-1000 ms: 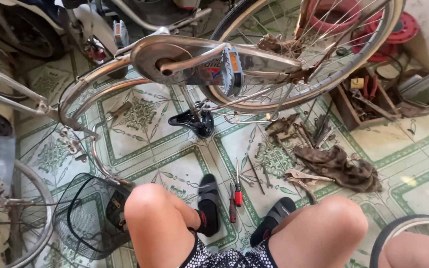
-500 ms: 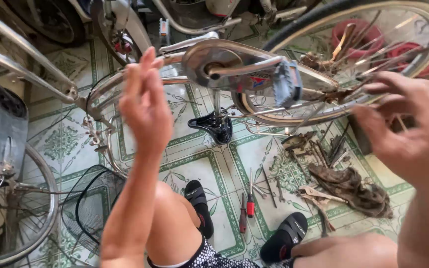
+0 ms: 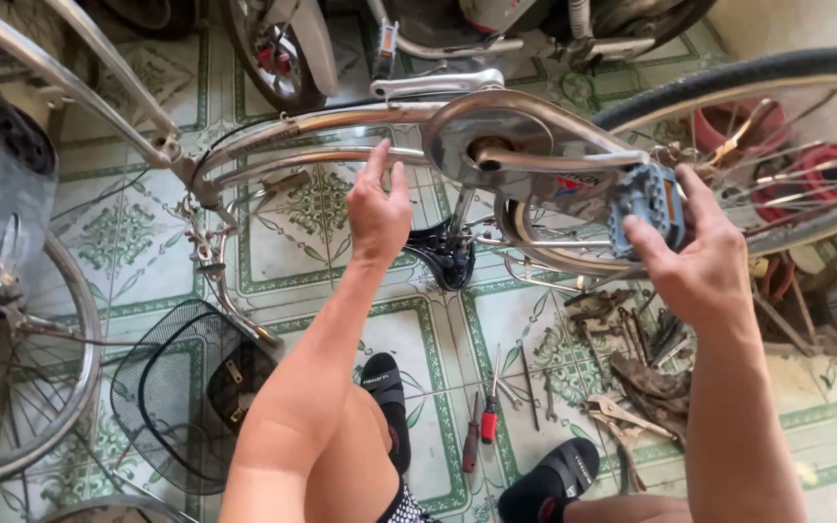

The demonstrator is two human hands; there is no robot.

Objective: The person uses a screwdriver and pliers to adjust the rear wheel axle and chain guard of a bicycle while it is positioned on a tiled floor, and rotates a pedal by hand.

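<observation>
Pedal, beside the chain guard of the upturned bicycle, is now gripped by the right hand; left hand, raised free half a second ago, now clasps the frame tube.

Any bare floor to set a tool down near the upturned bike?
Free: tiles between the wire basket and the left hand, below the frame tube. Crowded: screwdrivers by the sandals, and the scrap and tools under the right hand on the pedal.
</observation>
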